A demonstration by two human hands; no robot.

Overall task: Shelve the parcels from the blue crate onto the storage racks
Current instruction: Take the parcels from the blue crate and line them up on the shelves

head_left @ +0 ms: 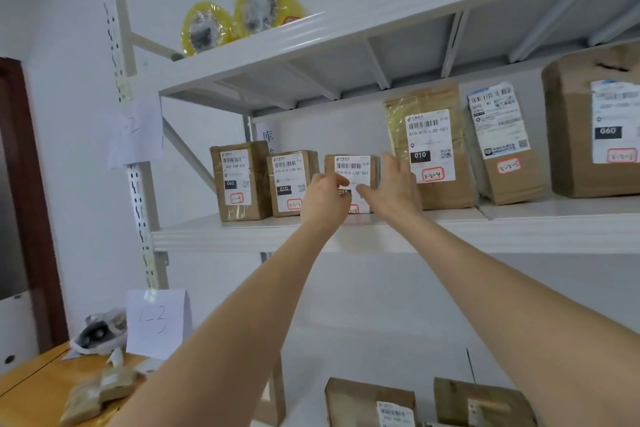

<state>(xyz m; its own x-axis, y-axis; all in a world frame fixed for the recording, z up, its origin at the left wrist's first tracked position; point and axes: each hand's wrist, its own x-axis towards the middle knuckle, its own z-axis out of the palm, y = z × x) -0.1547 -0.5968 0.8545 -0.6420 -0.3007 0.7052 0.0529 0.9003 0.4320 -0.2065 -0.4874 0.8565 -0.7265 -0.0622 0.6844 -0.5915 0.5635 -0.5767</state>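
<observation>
1. White storage rack (214,234) against a pale wall; both bare arms stretch up to its middle shelf.
2. Left hand (325,199) curls its fingers round the small parcel (353,166) at its left front edge.
3. Right hand (394,189) lies straight-fingered against the parcel's right side.
4. Small parcel stands upright between a labelled box (292,180) on its left and a taller parcel (433,149) on its right.

I see a parcel storeroom: white metal racks (242,236), labelled cardboard parcels (433,149) lined up, handwritten paper slot tags (157,322).
</observation>
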